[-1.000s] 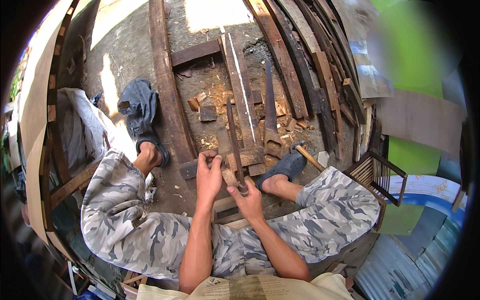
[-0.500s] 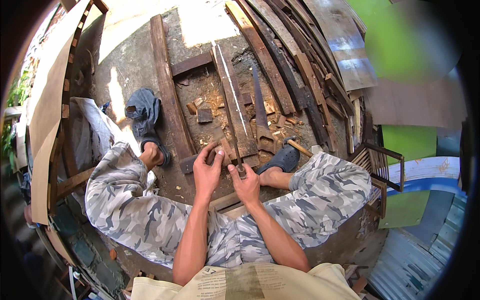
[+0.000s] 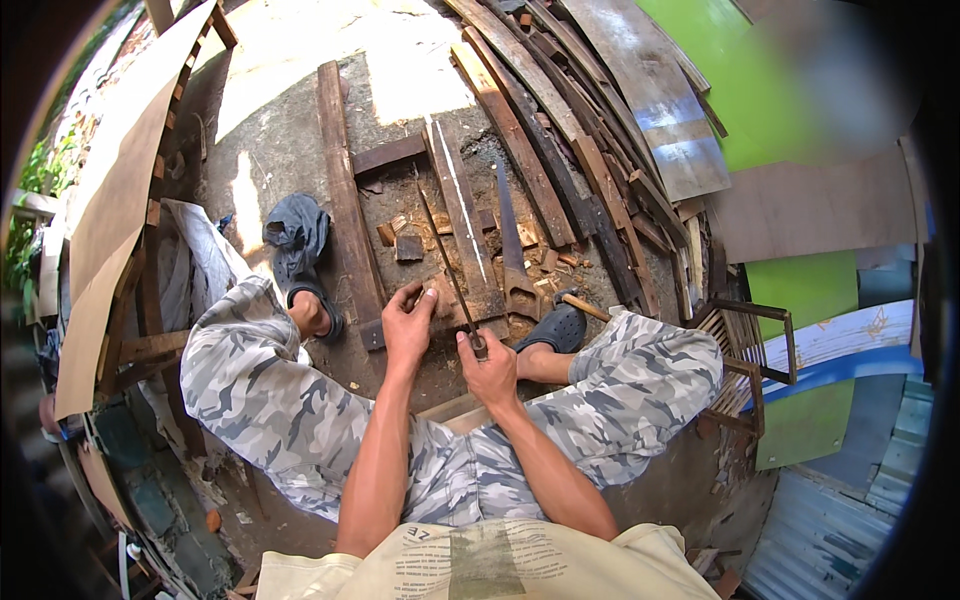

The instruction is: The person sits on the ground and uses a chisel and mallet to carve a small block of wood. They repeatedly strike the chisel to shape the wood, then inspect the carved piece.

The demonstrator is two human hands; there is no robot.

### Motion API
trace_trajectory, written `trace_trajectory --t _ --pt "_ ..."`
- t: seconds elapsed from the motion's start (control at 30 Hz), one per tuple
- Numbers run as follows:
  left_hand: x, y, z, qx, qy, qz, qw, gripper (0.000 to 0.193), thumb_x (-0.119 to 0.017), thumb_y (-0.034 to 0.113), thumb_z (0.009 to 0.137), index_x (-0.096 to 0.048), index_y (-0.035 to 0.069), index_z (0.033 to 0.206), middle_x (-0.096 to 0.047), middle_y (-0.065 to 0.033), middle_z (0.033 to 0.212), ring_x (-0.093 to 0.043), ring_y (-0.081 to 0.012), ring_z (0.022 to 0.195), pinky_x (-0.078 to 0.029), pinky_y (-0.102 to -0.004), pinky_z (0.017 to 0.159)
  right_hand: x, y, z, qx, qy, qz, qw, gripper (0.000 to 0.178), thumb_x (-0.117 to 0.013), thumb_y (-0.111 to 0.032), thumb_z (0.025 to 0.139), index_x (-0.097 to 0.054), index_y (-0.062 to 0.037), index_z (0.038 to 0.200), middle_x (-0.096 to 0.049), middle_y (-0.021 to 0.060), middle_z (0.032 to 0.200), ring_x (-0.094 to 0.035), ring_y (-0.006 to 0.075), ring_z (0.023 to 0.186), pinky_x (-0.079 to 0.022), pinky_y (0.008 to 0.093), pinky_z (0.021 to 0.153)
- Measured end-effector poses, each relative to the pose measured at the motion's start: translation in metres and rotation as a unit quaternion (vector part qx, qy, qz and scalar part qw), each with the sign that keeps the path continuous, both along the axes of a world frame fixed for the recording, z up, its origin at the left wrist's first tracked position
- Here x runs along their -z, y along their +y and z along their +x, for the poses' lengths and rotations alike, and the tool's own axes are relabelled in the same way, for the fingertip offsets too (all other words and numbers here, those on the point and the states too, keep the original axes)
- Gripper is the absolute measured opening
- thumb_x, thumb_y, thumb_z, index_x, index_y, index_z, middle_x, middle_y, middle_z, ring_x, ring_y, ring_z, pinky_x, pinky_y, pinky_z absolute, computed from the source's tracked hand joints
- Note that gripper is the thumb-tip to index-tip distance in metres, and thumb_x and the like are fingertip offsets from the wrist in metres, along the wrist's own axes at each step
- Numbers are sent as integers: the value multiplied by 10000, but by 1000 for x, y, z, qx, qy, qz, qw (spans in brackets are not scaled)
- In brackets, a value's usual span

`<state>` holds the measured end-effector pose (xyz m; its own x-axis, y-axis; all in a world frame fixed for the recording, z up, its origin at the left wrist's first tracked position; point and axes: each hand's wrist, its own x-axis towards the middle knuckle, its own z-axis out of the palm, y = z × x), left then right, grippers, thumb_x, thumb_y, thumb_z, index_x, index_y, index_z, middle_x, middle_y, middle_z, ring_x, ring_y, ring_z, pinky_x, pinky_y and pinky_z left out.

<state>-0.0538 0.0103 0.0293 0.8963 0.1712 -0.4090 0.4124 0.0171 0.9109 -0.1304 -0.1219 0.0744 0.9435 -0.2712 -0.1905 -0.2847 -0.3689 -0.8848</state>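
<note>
My right hand (image 3: 489, 369) is closed around the handle of a long, narrow, dark-bladed tool (image 3: 447, 262). Its blade points away and slightly left; seen almost edge-on, its exact kind is unclear. Just left of the blade, my left hand (image 3: 407, 325) is closed on a small brown wood piece (image 3: 455, 303), partly hidden by the fingers. Beyond both hands lies a plank with a white stripe (image 3: 458, 205). A handsaw (image 3: 509, 235) rests on the ground to its right, handle toward me.
A long dark beam (image 3: 350, 210) lies left, joined by a crosspiece (image 3: 388, 154). Wood offcuts (image 3: 408, 248) and chips litter the ground. Stacked boards (image 3: 530, 150) run along the right. A wooden-handled tool (image 3: 584, 305) lies by my right shoe (image 3: 556, 328). A slatted wooden frame (image 3: 740, 345) stands farther right.
The tool's blade has swung left, away from the striped plank's line. Both hands stay closed and nearly in place. The whole view has shifted slightly.
</note>
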Motion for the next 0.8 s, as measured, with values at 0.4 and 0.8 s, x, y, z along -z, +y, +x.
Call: trace_trajectory --t 0.4,0.8 --pt "-4 -1 0 2 -3 -30 1000 456 -712 191 925 -603 -105 1255 -707 -114 971 -638 -113 842 -512 -243 735 9 2 0 16 -23 -18 999 364 -666 -339 921 -632 21 875 -647 242 708 -655 430 675 -498 463 610" --pt "-5 -3 0 -8 -12 -42 999 437 -697 167 946 -579 -122 1252 -652 -34 854 -544 -69 683 -428 -215 579 3 2 1 -1 -22 -18 1000 335 -663 -308 928 -633 19 869 -646 230 690 -659 425 665 -495 459 590"
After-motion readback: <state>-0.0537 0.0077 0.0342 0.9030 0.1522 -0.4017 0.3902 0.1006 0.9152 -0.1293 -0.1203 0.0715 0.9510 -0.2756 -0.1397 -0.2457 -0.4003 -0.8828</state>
